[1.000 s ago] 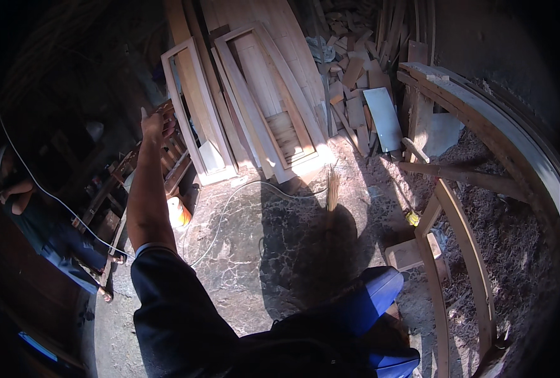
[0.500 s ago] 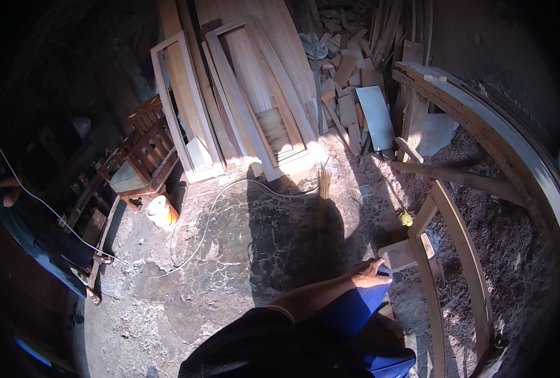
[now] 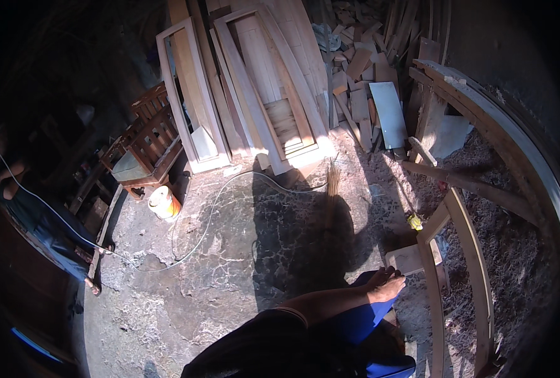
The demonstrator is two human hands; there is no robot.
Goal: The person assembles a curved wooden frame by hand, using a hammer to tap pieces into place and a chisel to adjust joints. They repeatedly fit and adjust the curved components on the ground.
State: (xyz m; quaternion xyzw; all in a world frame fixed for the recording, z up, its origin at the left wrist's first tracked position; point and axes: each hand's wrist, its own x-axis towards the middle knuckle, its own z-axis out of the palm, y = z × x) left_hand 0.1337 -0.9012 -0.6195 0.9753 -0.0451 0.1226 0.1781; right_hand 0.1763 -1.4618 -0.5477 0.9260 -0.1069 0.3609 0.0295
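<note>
Timber frame (image 3: 477, 277), long and narrow with a short crosspiece at its far end, rises on the person's right; I can't tell whether it leans on anything. Just beside it is the left hand (image 3: 387, 286), laid over the person's own blue trouser leg (image 3: 371, 318). Its fingers look loosely bent, though from here I can't make out how far they are spread or whether they have hold of anything. The right hand is out of view.

Near those fingers lies a pale wooden block (image 3: 406, 259), partly behind the frame, and a small yellow object (image 3: 415, 222) sits a little farther off. Shavings (image 3: 519, 271) cover the ground to the right, below a long heavy beam (image 3: 481, 110).

Out ahead, a straw broom (image 3: 333, 183) lies or stands on the cracked floor (image 3: 198, 277), where a pale cable (image 3: 219, 200) curves toward it. Beyond are a slim door frame (image 3: 178, 104) and a wider panelled one (image 3: 249, 97), both slanting, with a heap of offcuts (image 3: 358, 63) and a whitish board (image 3: 388, 113) to their right.

Over on the left, a white-and-orange bucket (image 3: 164, 203) stands before a slatted wooden chair (image 3: 160, 135); past it, another person (image 3: 46, 220) is in shadow.
</note>
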